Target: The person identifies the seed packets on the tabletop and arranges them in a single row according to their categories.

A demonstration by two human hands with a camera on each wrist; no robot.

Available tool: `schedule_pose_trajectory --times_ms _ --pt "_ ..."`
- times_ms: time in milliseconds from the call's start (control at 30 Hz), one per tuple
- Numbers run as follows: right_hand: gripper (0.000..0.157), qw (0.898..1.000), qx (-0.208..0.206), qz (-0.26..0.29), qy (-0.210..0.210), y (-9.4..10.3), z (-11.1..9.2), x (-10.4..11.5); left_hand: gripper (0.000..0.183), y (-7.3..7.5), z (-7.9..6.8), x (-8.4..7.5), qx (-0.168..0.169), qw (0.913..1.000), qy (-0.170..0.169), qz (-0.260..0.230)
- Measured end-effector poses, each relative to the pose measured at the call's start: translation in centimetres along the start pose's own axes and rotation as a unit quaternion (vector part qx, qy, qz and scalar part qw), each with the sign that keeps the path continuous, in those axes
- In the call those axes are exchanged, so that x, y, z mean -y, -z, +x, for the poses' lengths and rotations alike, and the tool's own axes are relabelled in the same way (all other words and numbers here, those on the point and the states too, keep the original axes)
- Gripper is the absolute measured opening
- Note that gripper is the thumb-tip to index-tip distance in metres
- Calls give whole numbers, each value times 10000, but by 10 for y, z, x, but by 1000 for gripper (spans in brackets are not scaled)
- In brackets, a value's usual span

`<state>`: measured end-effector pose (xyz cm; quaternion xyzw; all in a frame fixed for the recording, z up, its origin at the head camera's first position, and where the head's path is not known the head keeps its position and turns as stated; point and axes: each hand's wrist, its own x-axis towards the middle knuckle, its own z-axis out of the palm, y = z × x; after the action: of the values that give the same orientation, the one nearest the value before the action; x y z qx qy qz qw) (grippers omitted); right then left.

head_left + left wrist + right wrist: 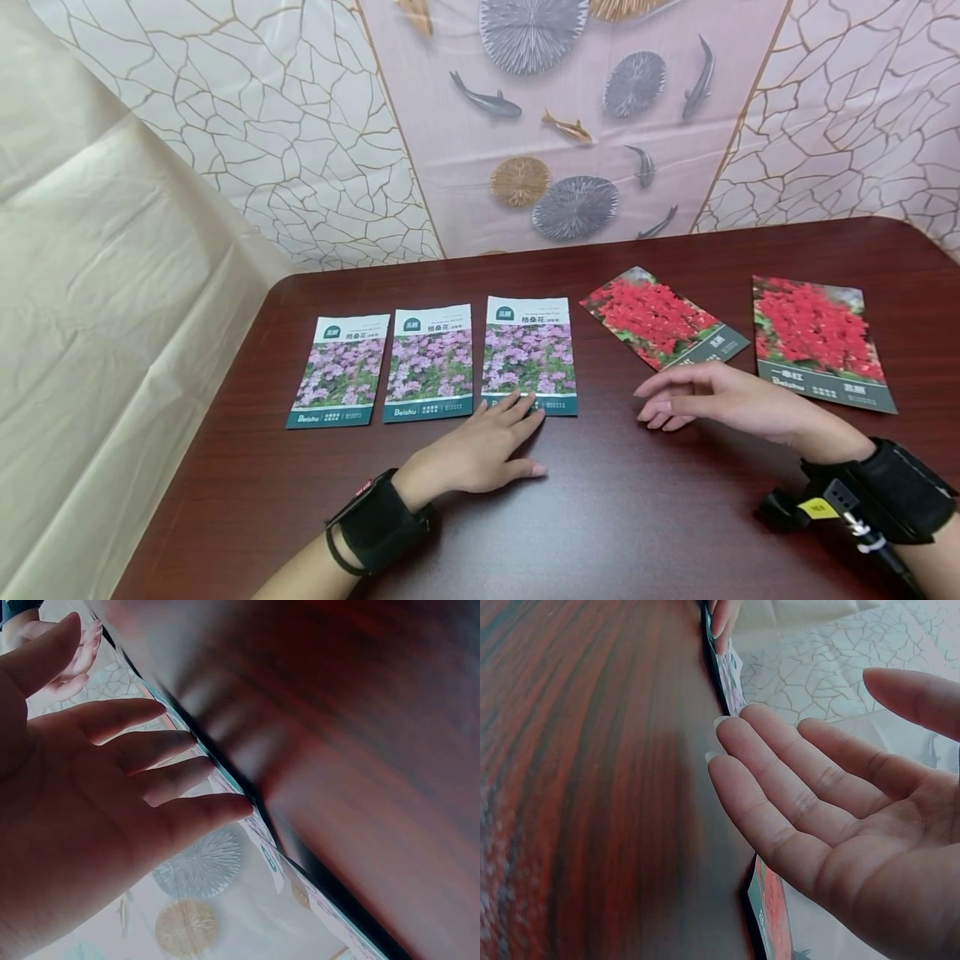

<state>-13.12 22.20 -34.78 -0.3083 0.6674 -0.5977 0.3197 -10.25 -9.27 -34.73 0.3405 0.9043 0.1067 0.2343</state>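
Observation:
Three seed packets with pink-purple flowers stand in a row on the left: the left packet (337,375), the middle packet (429,367) and the right packet (528,354). My left hand (480,446) lies with fingers spread, fingertips on the lower edge of the right packet of that row. In the left wrist view, the straight fingers (172,776) reach the packet's edge. My right hand (723,404) is relaxed and holds nothing, just below a tilted red-flower packet (656,317). Another red-flower packet (817,337) lies farther right, beyond that hand's wrist.
Everything lies on a dark reddish wood table (600,517). Behind its far edge hangs a patterned cloth (465,167) with fish and round leaf shapes. A beige cloth (135,333) drapes along the left side. Each wrist wears a black strap (382,521).

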Motion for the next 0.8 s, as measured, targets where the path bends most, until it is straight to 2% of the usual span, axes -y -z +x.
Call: schedule_pose_trajectory --times_ms 800 --pt "32 10000 62 -26 35 1 -1 -2 64 2 0 -2 93 9998 83 133"
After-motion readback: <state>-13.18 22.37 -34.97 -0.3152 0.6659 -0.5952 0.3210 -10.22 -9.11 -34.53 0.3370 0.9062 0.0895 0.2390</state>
